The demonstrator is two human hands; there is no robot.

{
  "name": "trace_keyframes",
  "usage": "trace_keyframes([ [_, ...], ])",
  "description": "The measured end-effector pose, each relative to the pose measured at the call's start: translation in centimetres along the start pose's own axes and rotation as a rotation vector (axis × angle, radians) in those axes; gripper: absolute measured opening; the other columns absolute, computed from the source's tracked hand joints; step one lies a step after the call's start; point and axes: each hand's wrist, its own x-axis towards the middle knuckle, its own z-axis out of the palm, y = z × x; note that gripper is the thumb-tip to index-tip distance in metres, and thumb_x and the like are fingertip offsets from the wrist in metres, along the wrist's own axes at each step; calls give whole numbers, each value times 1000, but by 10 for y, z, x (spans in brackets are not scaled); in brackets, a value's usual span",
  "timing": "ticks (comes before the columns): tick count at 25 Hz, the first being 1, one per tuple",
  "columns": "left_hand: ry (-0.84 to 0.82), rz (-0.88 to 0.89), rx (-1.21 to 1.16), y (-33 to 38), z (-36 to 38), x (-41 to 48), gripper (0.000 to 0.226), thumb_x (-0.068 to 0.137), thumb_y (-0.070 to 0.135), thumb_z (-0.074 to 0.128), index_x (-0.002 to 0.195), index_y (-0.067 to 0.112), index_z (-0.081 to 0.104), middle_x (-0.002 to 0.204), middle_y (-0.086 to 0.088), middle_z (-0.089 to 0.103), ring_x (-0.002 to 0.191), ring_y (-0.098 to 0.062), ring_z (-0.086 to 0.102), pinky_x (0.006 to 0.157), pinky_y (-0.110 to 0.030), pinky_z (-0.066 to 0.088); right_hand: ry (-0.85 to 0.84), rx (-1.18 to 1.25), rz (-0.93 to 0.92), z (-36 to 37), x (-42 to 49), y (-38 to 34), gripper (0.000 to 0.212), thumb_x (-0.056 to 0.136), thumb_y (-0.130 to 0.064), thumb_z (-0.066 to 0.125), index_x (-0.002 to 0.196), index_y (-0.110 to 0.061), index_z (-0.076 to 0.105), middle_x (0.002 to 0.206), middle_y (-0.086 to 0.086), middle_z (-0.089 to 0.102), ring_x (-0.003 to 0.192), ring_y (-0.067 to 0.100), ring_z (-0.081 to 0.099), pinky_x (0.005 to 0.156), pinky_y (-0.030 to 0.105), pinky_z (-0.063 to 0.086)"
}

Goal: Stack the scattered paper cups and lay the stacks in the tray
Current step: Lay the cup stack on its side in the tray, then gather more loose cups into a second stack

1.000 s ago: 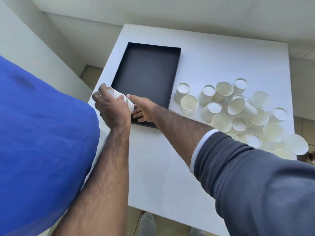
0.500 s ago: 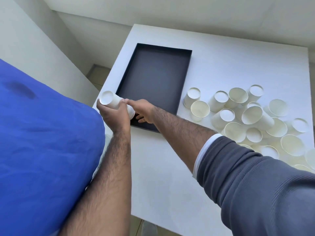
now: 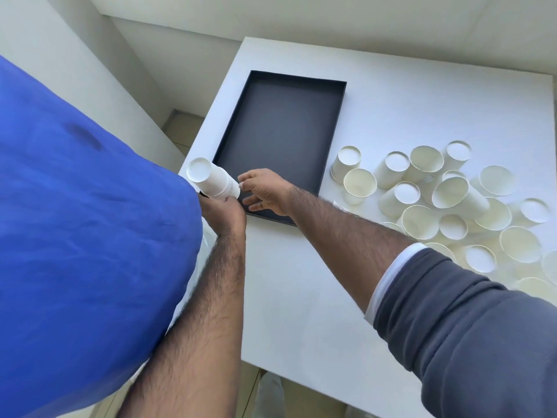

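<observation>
Head camera looks down over a big blue cloth (image 3: 84, 221) close on the left and a grey sleeve (image 3: 467, 312) on the right arm. Both arms reach out over a white table (image 3: 301, 282). The left hand (image 3: 224, 211) grips a stack of paper cups (image 3: 211, 181) from below, with its fingers wrapped round the stack. The stack is tilted, with its closed end pointing up and left. It is held in the air at the near left corner of the tray. The right hand (image 3: 266, 191) is loose, with its fingers spread out. Its thumb tip touches the wide end of the stack. This hand is over the near edge of the black tray (image 3: 283, 86), which lies flat on the table. Just to the right of the tray, many loose cups (image 3: 446, 200) lie in a messy pile, some standing and some tipped over.
</observation>
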Motion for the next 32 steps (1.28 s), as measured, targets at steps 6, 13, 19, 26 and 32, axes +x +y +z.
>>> trace_keyframes([
  [6, -273, 107, 283, -44, -40, -118, 56, 99, 18, 58, 151, 8, 40, 155, -14, 42, 142, -31, 42, 114, -43, 36, 245, -60, -123, -23, -119, 83, 30, 99, -21, 57, 128, -14, 65, 114, 6, 70, 92, 20, 69, 76, 28, 53],
  [13, -886, 415, 919, -145, -135, -209, 56, 102, 30, 59, 154, 18, 41, 173, -4, 14, 158, -24, 17, 122, -39, 28, 489, 58, 49, -64, -340, 242, 16, 97, -14, 63, 106, -24, 71, 99, 7, 75, 87, 24, 72, 76, 28, 52],
  [19, -1013, 323, 918, -106, -119, -234, 52, 100, 30, 64, 147, 15, 49, 159, -8, 39, 136, -25, 50, 114, -35, 38, 863, -826, -26, -112, -388, 285, 40, 91, -29, 69, 130, -22, 61, 121, -2, 63, 94, 24, 67, 70, 37, 55],
  [26, -1091, 356, 730, -47, -96, -280, 35, 102, 33, 61, 135, 21, 60, 142, 3, 53, 133, -18, 53, 105, -31, 43, 586, -1111, 165, -134, -362, 291, 51, 88, -20, 63, 136, -19, 45, 131, 6, 46, 112, 30, 53, 73, 43, 57],
  [32, -1108, 140, 440, -31, -120, -303, 21, 102, 33, 63, 122, 30, 65, 130, 7, 66, 114, -8, 63, 86, -24, 51, 736, -664, 106, -106, -400, 279, 48, 87, -33, 69, 130, -25, 50, 119, -2, 56, 99, 25, 63, 73, 35, 49],
])
